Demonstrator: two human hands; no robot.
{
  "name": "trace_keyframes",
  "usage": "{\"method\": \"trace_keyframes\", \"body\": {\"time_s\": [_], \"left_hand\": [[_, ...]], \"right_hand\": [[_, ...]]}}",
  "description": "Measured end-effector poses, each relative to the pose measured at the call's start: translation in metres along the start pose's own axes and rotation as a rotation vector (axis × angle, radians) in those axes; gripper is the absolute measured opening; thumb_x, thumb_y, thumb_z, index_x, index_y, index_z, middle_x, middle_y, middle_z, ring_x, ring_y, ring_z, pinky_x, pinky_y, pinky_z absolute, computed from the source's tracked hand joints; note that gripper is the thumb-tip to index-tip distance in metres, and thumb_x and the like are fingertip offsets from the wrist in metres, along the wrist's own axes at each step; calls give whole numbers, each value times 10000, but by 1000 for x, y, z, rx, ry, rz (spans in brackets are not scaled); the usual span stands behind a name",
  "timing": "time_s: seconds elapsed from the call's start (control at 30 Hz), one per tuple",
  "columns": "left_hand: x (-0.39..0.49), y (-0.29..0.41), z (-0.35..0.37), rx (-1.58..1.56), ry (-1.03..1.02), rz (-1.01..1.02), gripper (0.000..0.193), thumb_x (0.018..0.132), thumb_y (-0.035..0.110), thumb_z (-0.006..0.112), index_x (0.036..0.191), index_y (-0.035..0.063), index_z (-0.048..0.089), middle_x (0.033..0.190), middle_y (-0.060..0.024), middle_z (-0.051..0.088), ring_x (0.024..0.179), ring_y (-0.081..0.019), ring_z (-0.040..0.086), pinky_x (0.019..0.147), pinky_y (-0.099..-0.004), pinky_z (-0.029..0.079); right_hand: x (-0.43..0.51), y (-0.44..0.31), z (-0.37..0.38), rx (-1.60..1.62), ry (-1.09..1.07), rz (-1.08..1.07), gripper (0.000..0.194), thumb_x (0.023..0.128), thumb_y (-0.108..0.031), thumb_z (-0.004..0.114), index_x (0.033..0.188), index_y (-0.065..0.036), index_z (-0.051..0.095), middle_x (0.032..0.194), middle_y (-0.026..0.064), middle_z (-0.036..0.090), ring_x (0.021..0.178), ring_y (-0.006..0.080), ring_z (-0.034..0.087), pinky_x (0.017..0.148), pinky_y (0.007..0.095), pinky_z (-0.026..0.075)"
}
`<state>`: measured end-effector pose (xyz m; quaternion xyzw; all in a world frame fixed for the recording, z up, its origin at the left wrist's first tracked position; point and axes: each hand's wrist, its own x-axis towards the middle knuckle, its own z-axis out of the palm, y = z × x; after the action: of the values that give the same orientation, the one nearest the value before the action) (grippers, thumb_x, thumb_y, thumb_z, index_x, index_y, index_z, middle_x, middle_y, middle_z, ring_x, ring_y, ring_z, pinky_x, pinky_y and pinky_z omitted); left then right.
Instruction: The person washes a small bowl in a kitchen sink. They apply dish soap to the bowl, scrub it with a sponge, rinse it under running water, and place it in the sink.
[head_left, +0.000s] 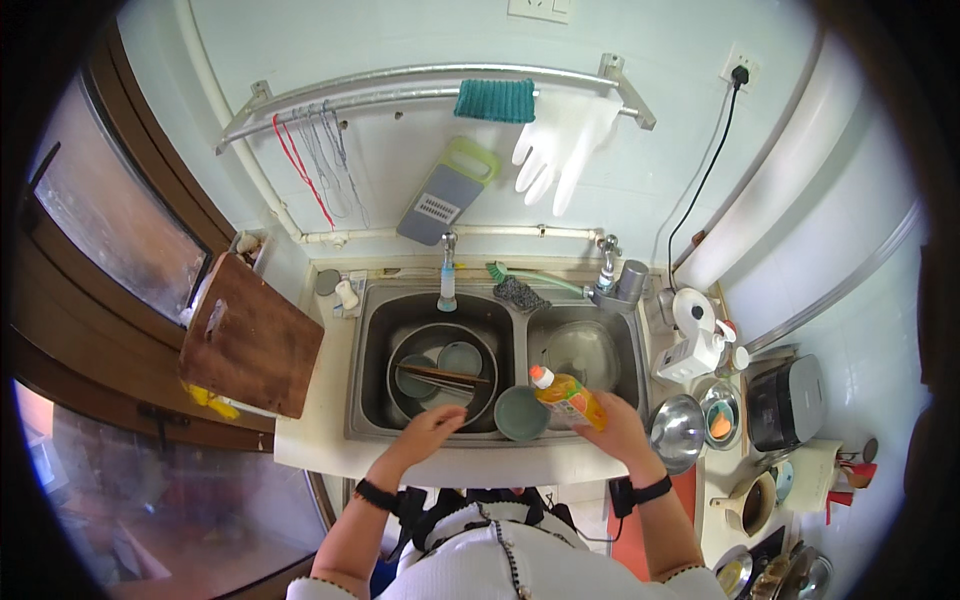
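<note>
My right hand (619, 427) grips a bottle of yellow-orange liquid (568, 400) with an orange-and-white cap. The bottle leans to the left above the sink's front edge, its cap close to a grey-green bowl (522, 414). That bowl sits by the divider at the front of the double-basin steel sink (358, 375). Over the front rim of the left basin, my left hand (433, 433) holds nothing, its fingers loosely bent. Inside that basin stands a round metal basin (409, 337). It holds small bowls (460, 360) and several chopsticks (442, 373).
Two faucets, one (447, 281) over the left basin, rise behind the sink. A steel-wool scrubber (521, 294) and a green brush (540, 279) lie on the back rim. A wooden cutting board (251, 337) leans at left. Steel bowls (677, 433) and a white pump bottle (690, 356) stand at right.
</note>
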<state>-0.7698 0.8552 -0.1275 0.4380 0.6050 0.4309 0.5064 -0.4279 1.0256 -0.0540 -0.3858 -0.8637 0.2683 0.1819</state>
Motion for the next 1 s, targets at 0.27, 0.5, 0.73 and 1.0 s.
{"method": "trace_keyframes", "body": {"time_s": [0.27,0.5,0.73,1.0], "left_hand": [[-73,-53,-29,201,296,-123,279,982,172,686,1218,23,688,1153,-118,736,1056,-214,699,891,-342,563],[-90,-59,-32,175,404,-126,251,988,157,668,1199,26,706,1132,-108,743,1054,-201,695,875,-334,553],[-97,-55,-29,187,409,-124,247,986,146,663,1197,26,709,1125,-102,743,1045,-196,693,860,-328,552],[-101,-55,-28,196,414,-120,225,981,132,657,1169,27,723,1122,-109,737,1028,-201,697,853,-333,559]], "right_hand": [[10,47,4,-526,-261,-107,469,729,-274,804,1155,-141,662,960,96,688,960,305,683,827,435,515],[31,60,23,-821,-532,-125,425,739,-259,771,1145,-170,685,956,81,711,929,275,701,816,416,504],[44,50,30,-916,-571,-192,288,764,-219,757,1048,-196,716,888,28,733,884,248,722,797,405,483],[56,38,25,-957,-581,-96,296,764,-226,766,1058,-214,733,893,13,745,887,223,728,897,407,413]]}}
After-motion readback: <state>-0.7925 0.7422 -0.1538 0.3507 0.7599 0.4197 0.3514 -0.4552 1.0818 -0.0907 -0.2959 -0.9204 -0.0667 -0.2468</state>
